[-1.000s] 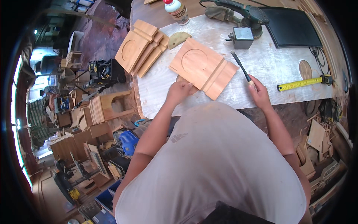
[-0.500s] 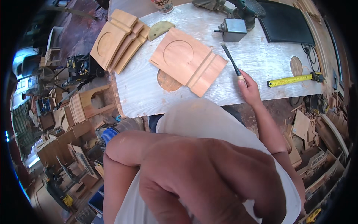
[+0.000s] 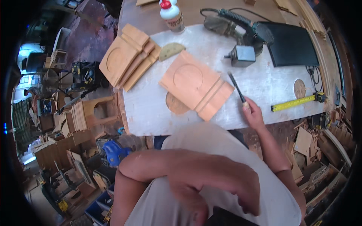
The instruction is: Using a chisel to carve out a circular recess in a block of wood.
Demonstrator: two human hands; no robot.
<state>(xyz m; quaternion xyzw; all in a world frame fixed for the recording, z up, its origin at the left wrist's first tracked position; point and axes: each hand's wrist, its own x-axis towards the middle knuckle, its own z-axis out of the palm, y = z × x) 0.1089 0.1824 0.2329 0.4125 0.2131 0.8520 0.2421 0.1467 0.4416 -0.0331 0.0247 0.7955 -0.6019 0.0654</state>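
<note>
My right hand point(image 3: 253, 114) is closed around the wooden handle of a chisel point(image 3: 236, 87). Its long dark blade points up and away, over the tabletop. To the left of the blade lies a flat wooden piece point(image 3: 196, 83) with a shallow circle marked on its face and a grooved band across it. My left hand point(image 3: 218, 180) hangs in front of my pale shirt, bent at the wrist, thumb and fingers apart; its fingertips are partly hidden and slightly blurred. A dark object point(image 3: 230, 218) shows at the lower edge, between thumb and fingers; I cannot tell what it is.
Similar wooden pieces point(image 3: 126, 56) are stacked at the left of the table point(image 3: 151, 122). Beyond are a half-round disc point(image 3: 172, 51), a red-capped glue bottle point(image 3: 172, 18), a power tool point(image 3: 241, 28) and a black panel point(image 3: 292, 45). An extended tape measure point(image 3: 294, 103) lies at right.
My left hand has dropped away from close to the camera, toward my chest. The view has tilted up, showing more of the table's far side. The chisel stays in my right hand.
</note>
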